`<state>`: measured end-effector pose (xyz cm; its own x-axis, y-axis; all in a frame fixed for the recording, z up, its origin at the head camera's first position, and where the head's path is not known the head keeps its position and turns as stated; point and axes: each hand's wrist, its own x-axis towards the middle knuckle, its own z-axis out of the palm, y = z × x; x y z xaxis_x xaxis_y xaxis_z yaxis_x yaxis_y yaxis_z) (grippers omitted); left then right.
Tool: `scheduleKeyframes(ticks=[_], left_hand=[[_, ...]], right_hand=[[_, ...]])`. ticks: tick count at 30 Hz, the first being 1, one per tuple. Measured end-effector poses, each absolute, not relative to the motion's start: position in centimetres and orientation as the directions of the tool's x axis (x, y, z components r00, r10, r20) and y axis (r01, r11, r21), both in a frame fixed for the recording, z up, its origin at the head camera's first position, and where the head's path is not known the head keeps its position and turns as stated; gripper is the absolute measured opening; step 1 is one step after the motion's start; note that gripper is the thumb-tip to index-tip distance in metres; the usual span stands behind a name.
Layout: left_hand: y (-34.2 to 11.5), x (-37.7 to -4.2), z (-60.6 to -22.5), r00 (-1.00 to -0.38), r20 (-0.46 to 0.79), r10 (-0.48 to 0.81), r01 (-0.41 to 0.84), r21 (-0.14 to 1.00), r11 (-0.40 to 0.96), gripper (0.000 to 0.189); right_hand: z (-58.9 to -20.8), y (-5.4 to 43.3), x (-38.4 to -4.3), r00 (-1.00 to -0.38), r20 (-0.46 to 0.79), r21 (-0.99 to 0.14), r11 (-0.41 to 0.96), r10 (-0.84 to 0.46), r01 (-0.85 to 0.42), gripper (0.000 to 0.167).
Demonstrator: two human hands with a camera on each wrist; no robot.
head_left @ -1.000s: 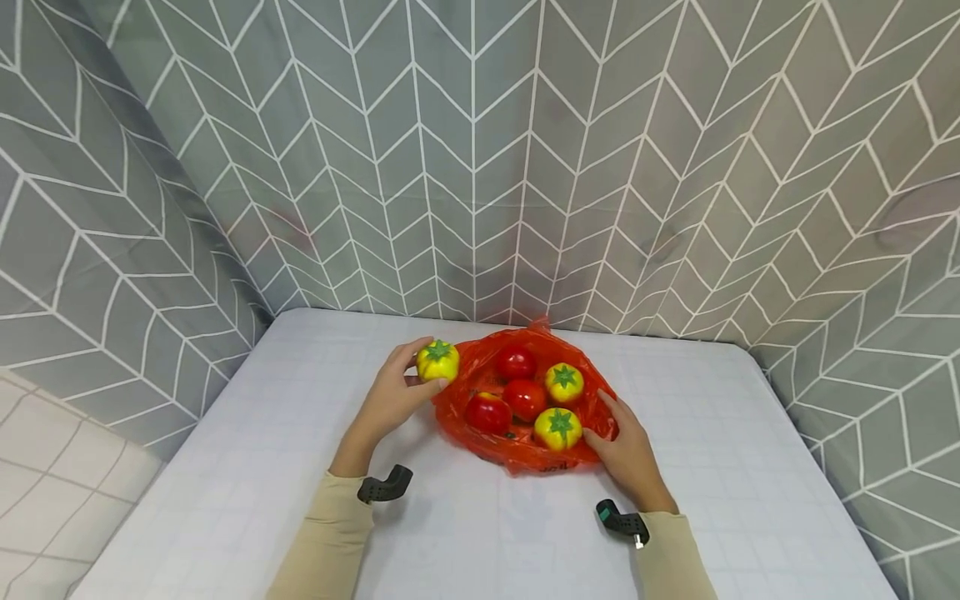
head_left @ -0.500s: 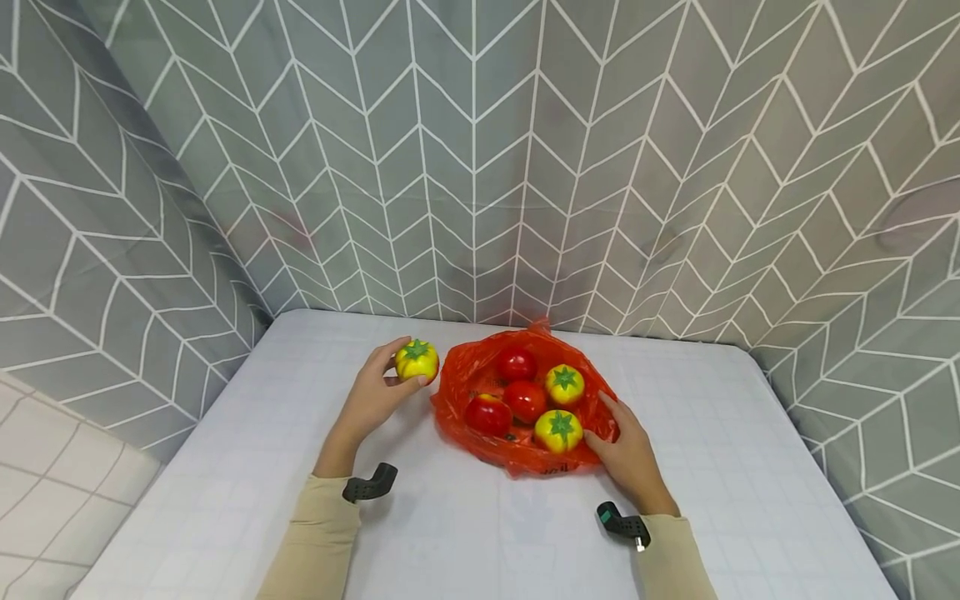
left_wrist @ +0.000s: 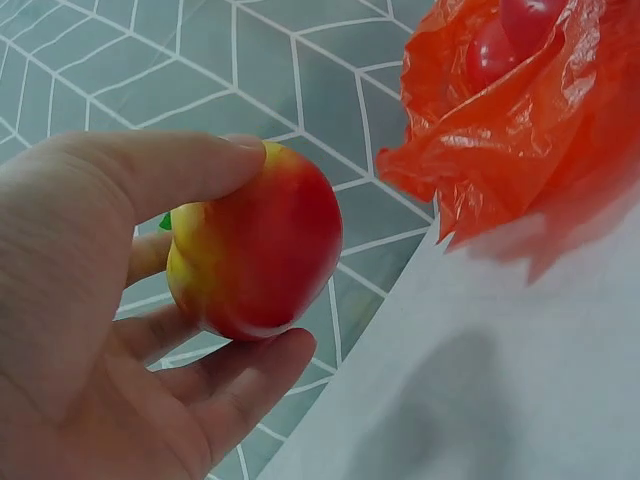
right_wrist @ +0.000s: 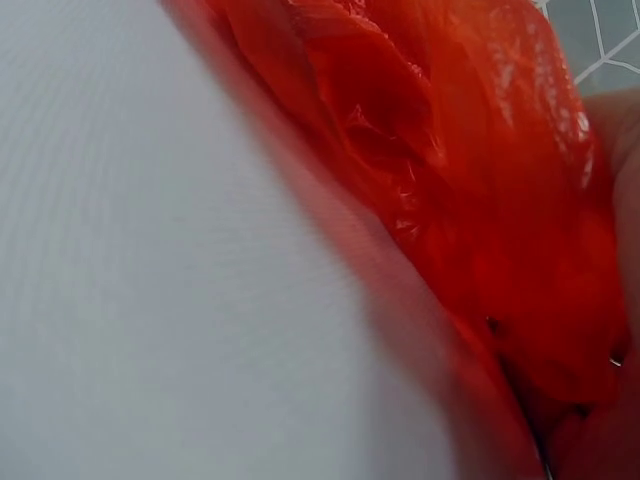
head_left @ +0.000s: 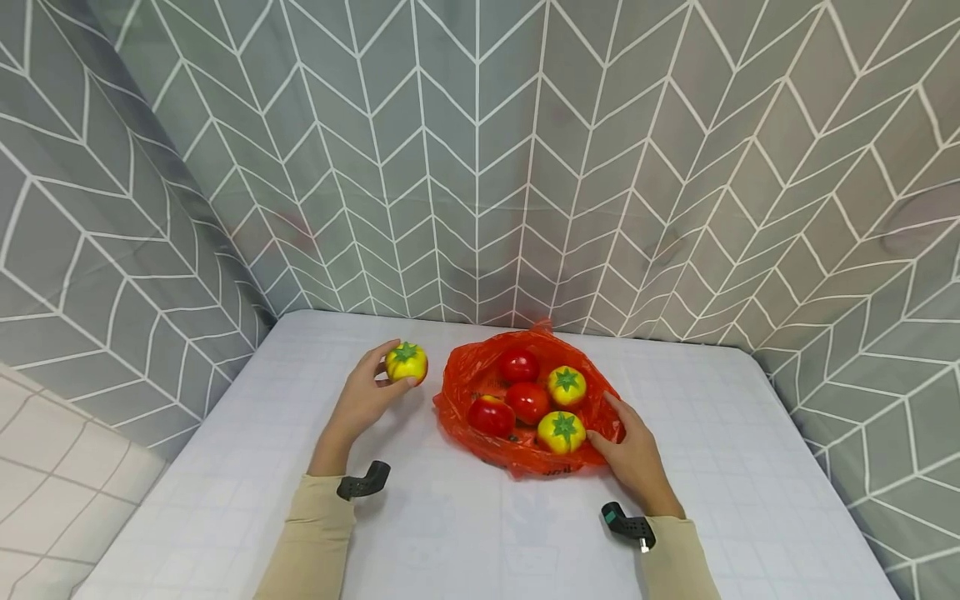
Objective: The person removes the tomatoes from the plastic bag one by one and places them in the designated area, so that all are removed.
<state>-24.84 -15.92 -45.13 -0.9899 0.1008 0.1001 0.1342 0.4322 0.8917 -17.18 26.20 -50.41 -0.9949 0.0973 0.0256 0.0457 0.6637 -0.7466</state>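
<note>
L hand [head_left: 366, 398]: thumb + fingers clamped on yellow-red fruit [head_left: 407, 362], looks held off the white counter [head_left: 217, 508], L of red plastic bag [head_left: 452, 398], apart from it. R hand [head_left: 637, 457] at bag's R edge, fingers curled round the film; can't tell how tight. To do it well, prob: firm opposed pinch (skin looks slick), fruit clear of loose bag rim; R steadies film w/o tugging so nothing rolls. Bag mouth gapes; inside, 3 red fruits [head_left: 528, 403] + 2 yellow green-topped fruits [head_left: 561, 433]. Under folds: can't see.
</note>
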Motion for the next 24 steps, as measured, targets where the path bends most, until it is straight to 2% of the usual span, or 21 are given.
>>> scheduleKeyframes(ticks=[7,14,24], left_hand=[[-16.6,-25.2,-45.6,-0.992,0.082,0.094,0.116,0.883,0.456,0.075],[-17.2,-25.6,-46.1,-0.994,0.057,0.09,0.091,0.885,0.456,0.074],[-17.8,-25.6,-47.3,-0.995,0.037,0.09,0.076,0.879,0.471,0.073]], right_hand=[[-50.5,26.4,-17.2,-0.995,0.06,-0.748,0.664,0.082,0.009,0.073],[-50.2,26.9,-17.4,-0.997,0.073,-0.755,0.655,0.011,-0.048,0.067],[-49.6,27.6,-16.9,-0.999,0.032,-0.785,0.619,0.011,-0.019,0.067]])
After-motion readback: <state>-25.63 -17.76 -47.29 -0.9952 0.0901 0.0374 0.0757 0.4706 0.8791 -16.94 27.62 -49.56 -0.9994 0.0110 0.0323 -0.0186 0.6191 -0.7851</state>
